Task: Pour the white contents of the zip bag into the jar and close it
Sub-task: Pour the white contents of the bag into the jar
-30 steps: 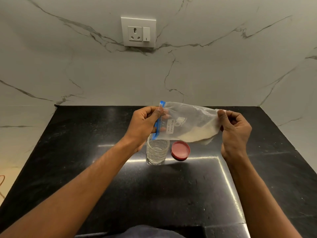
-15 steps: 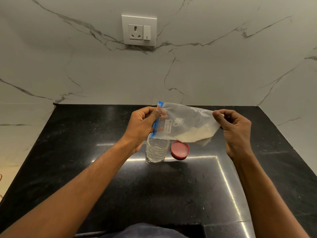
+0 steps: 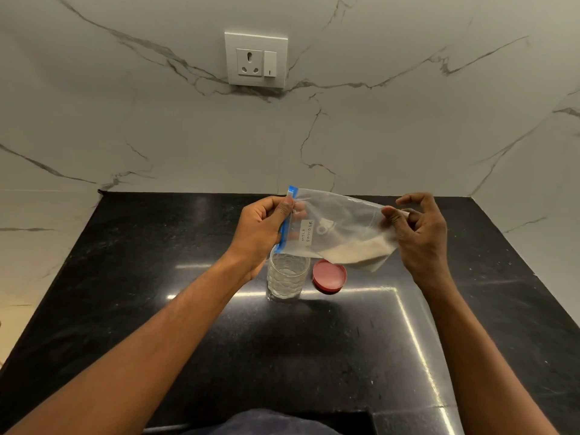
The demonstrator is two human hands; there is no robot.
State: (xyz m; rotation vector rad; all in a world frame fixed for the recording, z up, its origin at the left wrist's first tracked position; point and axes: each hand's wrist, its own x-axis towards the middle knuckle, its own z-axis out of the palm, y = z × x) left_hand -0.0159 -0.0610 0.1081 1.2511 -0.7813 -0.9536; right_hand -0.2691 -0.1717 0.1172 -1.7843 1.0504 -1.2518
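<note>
A clear zip bag [image 3: 335, 227] with a blue zip strip and a handwritten label hangs sideways above the counter. White powder [image 3: 357, 251] lies along its lower right edge. My left hand [image 3: 266, 229] pinches the blue zip end. My right hand [image 3: 419, 233] pinches the bag's bottom end between thumb and fingers. Right under the zip end stands an open, textured clear jar [image 3: 287, 276] on the black counter [image 3: 345, 356]. Its red lid [image 3: 329, 276] lies flat just to the jar's right.
White marble walls close the counter at the back and on both sides. A wall socket with a switch [image 3: 256, 59] sits high on the back wall. A dark cloth [image 3: 266, 423] shows at the bottom edge of the view.
My right hand has shifted its hold on the bag's bottom end, with fingers now spread higher. The bag and left hand stay over the jar.
</note>
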